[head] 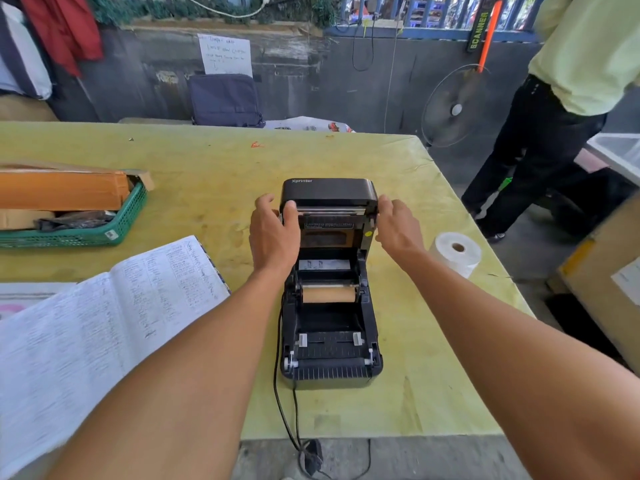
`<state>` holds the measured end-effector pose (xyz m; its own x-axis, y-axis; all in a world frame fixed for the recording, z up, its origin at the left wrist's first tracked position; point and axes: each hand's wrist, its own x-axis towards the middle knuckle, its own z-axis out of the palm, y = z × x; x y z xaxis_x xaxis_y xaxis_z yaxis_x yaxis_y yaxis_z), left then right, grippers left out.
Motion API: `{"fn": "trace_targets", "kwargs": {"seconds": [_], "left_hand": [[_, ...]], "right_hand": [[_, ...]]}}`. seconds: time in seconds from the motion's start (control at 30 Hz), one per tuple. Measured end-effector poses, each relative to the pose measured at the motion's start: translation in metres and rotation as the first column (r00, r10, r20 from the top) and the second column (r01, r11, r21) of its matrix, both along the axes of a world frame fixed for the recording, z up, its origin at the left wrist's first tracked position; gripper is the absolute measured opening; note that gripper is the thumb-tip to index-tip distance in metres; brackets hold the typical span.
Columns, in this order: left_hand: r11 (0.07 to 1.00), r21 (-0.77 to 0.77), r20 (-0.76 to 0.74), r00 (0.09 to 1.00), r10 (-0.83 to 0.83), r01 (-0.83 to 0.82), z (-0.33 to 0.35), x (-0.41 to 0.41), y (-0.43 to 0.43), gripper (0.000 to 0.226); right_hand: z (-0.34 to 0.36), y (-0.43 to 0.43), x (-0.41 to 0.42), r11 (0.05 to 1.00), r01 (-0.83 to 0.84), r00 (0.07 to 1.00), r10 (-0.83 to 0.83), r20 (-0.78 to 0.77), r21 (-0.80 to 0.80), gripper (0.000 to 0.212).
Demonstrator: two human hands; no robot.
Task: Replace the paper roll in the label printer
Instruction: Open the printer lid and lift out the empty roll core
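Note:
A black label printer [330, 327] stands on the yellow table [207, 174] with its lid [329, 192] swung up and back. Inside the bay lies a bare brown cardboard core [328, 294] between the roll holders. My left hand [275, 233] grips the lid's left edge, thumb on its front. My right hand [398, 226] holds the lid's right edge with curled fingers. A full white paper roll [456, 252] lies on the table to the right of the printer, apart from both hands.
An open handwritten ledger [104, 323] lies at the left. A green basket [86, 223] with cardboard stands at the far left. The printer's black cable [287, 420] runs off the front edge. A person [554, 116], a fan [457, 105] and a cardboard box [609, 289] are at the right.

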<state>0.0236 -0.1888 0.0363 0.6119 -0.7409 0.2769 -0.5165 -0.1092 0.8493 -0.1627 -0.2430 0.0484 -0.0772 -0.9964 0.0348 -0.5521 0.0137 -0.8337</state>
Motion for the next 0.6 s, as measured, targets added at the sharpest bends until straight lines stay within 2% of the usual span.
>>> {"fn": "trace_targets", "kwargs": {"seconds": [0.07,0.13,0.23,0.3,0.47,0.6], "left_hand": [[0.998,0.032,-0.037,0.997,0.061,-0.059,-0.014,-0.003,0.013,0.037],[0.988,0.153,0.019,0.999,0.036,-0.038,-0.033,-0.005,0.028,0.044],[0.895,0.431,0.148,0.969,-0.200,0.118,-0.064,-0.008,0.046,0.055],[0.831,0.523,0.171,0.932,-0.318,0.187,-0.081,-0.010,0.054,0.056],[0.837,0.496,0.179,0.917,-0.357,0.229,-0.097,-0.006,0.057,0.055],[0.865,0.426,0.174,0.914,-0.366,0.266,-0.098,-0.003,0.053,0.040]], "right_hand": [[-0.018,0.010,-0.012,0.999,0.010,0.999,-0.008,-0.043,0.051,0.037],[-0.038,0.022,-0.026,0.986,-0.062,0.983,0.087,-0.162,0.154,0.033],[-0.062,0.039,-0.037,0.912,-0.265,0.879,0.362,-0.309,0.315,0.039],[-0.075,0.048,-0.036,0.869,-0.349,0.814,0.467,-0.347,0.350,0.050],[-0.097,0.057,-0.026,0.881,-0.361,0.829,0.453,-0.327,0.304,0.065],[-0.106,0.052,-0.021,0.904,-0.324,0.843,0.410,-0.347,0.279,0.056]]}}
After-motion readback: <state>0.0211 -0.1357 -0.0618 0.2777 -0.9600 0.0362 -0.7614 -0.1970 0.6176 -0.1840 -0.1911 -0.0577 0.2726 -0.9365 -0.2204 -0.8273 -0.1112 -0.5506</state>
